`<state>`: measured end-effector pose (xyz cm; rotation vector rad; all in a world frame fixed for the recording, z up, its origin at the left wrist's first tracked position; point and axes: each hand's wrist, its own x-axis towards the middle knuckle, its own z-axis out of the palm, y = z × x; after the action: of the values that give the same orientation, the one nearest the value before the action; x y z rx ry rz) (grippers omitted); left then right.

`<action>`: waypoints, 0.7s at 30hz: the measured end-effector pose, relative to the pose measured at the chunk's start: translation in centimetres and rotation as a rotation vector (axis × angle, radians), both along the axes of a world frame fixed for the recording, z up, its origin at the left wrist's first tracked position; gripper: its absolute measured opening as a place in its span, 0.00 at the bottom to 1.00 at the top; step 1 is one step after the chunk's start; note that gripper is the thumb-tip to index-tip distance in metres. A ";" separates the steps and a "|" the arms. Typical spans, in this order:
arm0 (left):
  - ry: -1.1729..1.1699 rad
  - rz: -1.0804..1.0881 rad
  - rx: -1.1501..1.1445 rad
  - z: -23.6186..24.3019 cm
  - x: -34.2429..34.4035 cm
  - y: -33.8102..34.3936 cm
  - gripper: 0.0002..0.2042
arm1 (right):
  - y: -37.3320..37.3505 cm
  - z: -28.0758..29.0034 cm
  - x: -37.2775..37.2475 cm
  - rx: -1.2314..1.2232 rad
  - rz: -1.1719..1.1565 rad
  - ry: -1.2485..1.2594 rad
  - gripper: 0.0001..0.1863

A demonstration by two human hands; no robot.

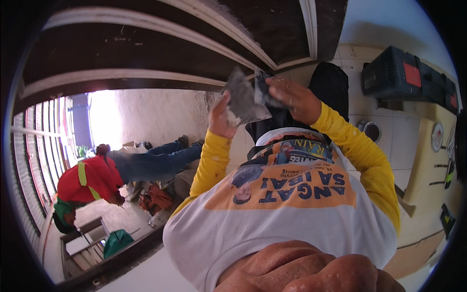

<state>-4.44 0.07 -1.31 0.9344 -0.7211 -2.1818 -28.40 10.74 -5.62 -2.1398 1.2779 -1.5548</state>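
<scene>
My left hand (221,117) is closed around a wide, flat grey putty blade (245,97), its face smeared with pale paste and a white lump near the lower corner. Close beside it, my right hand (296,100) grips a smaller dark putty blade (265,90) streaked with white. The two blades overlap or meet at their edges; whether they touch is hard to tell. Fingers hide the gripped ends of both tools. Both hands are in front of my body, near a dark panelled door (141,46) with pale mouldings.
At the right lie a black toolbox (389,73), a round can (370,130) on the tiled floor and a cream-coloured surface (423,151) holding tools. To the left, a person in a red top (92,180) bends near a brown bag (155,198) and a green container (116,242).
</scene>
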 end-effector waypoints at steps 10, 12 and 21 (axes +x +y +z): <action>-0.242 0.295 -1.047 6.6 -3.2 -1.6 0.18 | 0.7 -2.8 -1.9 0.586 -0.005 -0.574 0.25; -0.506 0.368 -1.632 4.1 -1.6 -2.9 0.17 | 0.7 1.3 -2.0 0.736 0.166 -1.277 0.21; -0.299 -0.077 -1.861 4.2 -4.1 -0.9 0.20 | 0.3 6.4 -0.6 0.808 0.872 -1.893 0.18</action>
<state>-8.56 -0.83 2.91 0.1203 -2.2117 -0.5891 -28.96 11.04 0.74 -0.0755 0.0624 -1.3026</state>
